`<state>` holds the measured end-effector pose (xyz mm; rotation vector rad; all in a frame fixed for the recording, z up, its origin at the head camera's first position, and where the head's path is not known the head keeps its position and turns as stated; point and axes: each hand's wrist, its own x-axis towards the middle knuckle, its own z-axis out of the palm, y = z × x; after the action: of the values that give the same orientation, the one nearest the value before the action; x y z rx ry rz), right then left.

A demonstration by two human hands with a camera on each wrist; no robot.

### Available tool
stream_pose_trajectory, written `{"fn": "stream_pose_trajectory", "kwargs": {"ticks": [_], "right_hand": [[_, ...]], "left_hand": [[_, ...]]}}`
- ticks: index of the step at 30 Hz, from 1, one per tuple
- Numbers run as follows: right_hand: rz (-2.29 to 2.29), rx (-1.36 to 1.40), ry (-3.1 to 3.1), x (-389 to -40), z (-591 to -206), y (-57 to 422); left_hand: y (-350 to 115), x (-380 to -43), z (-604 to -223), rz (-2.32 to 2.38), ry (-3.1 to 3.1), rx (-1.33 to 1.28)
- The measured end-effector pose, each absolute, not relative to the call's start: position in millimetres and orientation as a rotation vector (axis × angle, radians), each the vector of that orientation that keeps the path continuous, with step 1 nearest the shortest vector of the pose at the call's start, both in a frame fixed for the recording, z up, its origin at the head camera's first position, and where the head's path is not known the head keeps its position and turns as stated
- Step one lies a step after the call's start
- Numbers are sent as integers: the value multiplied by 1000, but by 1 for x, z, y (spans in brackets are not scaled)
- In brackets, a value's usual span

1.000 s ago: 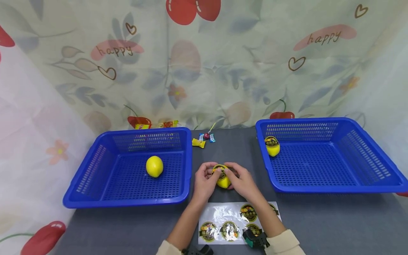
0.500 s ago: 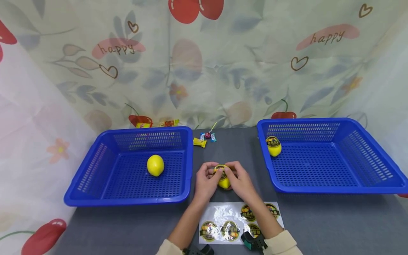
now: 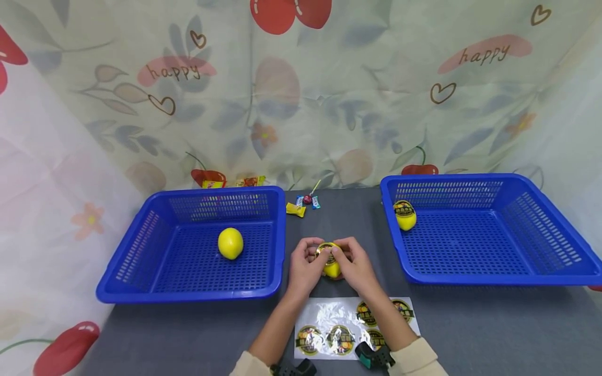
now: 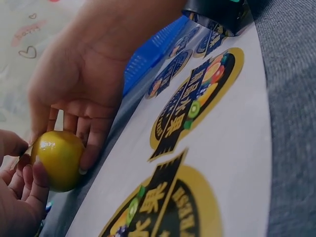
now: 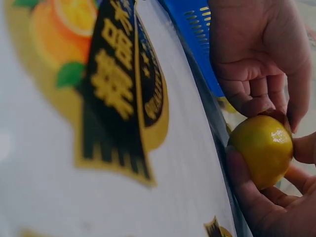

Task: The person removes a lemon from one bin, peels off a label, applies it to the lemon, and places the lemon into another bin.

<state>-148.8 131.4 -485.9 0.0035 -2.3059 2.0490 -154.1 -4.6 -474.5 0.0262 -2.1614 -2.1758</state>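
Observation:
A yellow lemon (image 3: 333,269) is held between both hands above the grey table. A round black-and-gold sticker (image 3: 325,253) lies on its upper face, partly hidden by the thumbs. My left hand (image 3: 304,267) curls round the lemon's left side, its thumb pressing on the sticker. From the right, my right hand (image 3: 356,265) grips the lemon, with its thumb also on the sticker. In the left wrist view the lemon (image 4: 60,160) shows its bare, shiny underside between the fingers of both hands. A sheet of similar stickers (image 3: 324,318) lies under the forearms.
A blue basket (image 3: 188,298) on the left contains one plain lemon (image 3: 230,243). The right blue basket (image 3: 470,279) contains a lemon (image 3: 405,215) bearing a sticker. Wrapped candies (image 3: 296,210) and a lollipop (image 3: 308,199) lie behind the hands, near a printed curtain (image 3: 329,104).
Both hands stay on the lemon, with the thumbs shifting only very slightly over the sticker. The whole head view has drifted slightly.

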Motion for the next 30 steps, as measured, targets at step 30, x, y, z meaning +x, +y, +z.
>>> {"fn": "stream_pose_trajectory", "kwargs": {"ticks": [30], "right_hand": [[2134, -69, -2329, -150, -482, 135]], "left_hand": [[-17, -161, -483, -2211, -2294, -95]]}}
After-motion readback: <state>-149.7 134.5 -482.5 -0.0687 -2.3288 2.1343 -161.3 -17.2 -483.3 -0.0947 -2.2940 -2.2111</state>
